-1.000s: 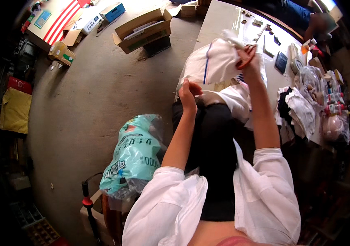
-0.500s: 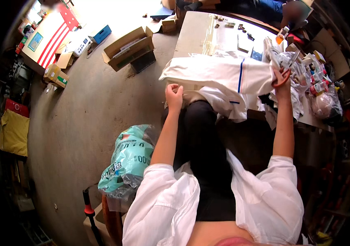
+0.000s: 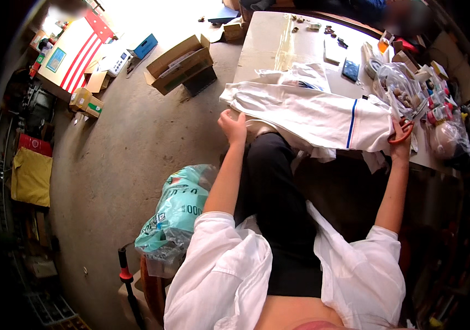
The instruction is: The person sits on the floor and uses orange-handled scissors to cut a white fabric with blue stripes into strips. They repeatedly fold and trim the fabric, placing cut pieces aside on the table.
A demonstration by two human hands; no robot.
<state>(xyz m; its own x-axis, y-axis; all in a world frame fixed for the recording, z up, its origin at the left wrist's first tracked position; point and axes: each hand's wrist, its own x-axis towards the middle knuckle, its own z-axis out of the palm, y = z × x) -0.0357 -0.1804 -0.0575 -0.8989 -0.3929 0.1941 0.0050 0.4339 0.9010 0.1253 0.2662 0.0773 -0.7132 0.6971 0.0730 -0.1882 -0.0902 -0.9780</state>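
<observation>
A white cloth [image 3: 306,114], bunched up a second ago, now lies drawn out side to side over the near edge of the pale surface [image 3: 262,47], nearly flat, its blue stripe in plain view. At the cloth's left end, the left hand [image 3: 234,127] bends its fingers (whether they pinch the hem cannot be told); at its right end, the right hand [image 3: 400,144] curls its fingers round the red handles of scissors [image 3: 409,131]. Left of the cloth spreads a concrete floor [image 3: 119,165], with an open carton [image 3: 181,65] beyond the cloth's left end and a teal bag [image 3: 174,209] nearer the wearer; on the surface beyond the cloth lies a dark, phone-like slab [image 3: 350,69]
</observation>
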